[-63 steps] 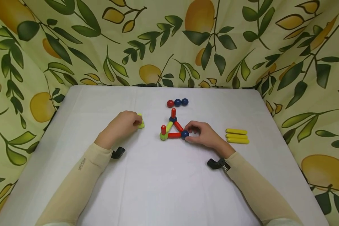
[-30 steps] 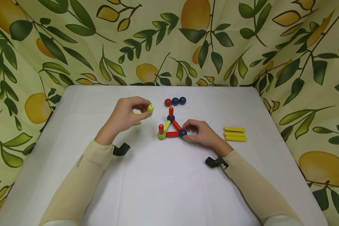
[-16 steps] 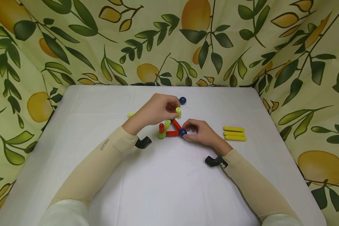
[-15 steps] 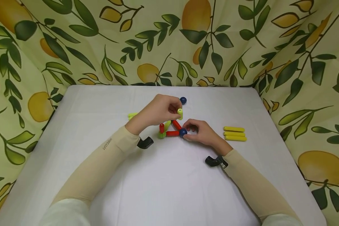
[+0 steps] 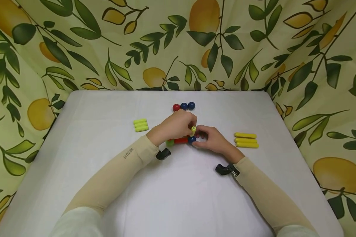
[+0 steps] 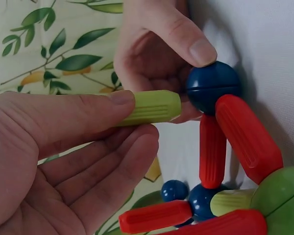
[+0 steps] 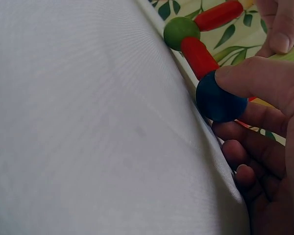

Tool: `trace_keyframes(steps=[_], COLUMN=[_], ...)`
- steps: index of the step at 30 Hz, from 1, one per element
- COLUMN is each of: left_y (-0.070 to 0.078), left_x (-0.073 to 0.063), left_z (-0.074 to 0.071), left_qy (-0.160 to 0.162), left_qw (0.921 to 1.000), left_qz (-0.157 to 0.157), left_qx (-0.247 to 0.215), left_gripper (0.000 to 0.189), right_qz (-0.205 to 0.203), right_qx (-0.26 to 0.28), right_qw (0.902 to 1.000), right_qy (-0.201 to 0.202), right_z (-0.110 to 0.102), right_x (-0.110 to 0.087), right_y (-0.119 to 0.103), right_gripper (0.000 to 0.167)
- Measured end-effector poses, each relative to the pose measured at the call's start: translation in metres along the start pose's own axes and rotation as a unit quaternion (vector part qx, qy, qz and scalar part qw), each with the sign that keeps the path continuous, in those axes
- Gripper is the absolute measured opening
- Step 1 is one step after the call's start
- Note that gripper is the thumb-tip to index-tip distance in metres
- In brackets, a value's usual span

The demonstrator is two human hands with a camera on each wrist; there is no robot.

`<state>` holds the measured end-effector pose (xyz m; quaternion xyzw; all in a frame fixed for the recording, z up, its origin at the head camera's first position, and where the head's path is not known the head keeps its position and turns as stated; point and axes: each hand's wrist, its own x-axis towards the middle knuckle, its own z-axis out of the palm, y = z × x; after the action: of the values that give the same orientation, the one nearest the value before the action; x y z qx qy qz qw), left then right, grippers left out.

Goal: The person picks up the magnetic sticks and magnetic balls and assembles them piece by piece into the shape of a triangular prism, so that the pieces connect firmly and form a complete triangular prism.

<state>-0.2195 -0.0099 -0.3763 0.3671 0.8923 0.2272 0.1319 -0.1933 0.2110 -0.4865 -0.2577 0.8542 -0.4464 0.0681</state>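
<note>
My left hand pinches a short light-green rod between thumb and fingers, one end pointing toward the blue ball. That ball is a corner of a flat triangle, and the thumb and fingers of my right hand grip it. Two red rods, one of them the nearer red rod, run from this ball to a green ball and to another blue ball. A light-green rod joins those two. Each of them also bears a red rod. In the head view my left hand hides much of the triangle.
Behind the triangle sit a red ball and two blue balls in a row. Three light-green rods lie to the left, three longer yellow rods to the right. A patterned curtain hangs behind the white table.
My left hand picked a light-green rod from the pile at left and carried it rightward over the triangle to beside the held blue ball. My right hand keeps its grip in place.
</note>
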Motion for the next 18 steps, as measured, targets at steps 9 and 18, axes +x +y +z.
trace_keyframes(steps=[9,18], left_y=[0.0044,0.007], left_x=[0.0038,0.0015], left_z=[0.0053,0.0026], left_qy=[-0.019,-0.022], left_qw=[0.9993,0.9994], left_qz=[0.017,0.019], left_qx=[0.029,0.018], left_gripper=[0.012,0.012], right_qz=[-0.004,-0.012], right_qx=[-0.005,-0.013], right_qw=[1.0,0.9998], right_qy=[0.003,0.008], right_z=[0.0021,0.0013], right_x=[-0.0019,-0.0004], right_y=[0.0028,0.0044], right_gripper=[0.038,0.036])
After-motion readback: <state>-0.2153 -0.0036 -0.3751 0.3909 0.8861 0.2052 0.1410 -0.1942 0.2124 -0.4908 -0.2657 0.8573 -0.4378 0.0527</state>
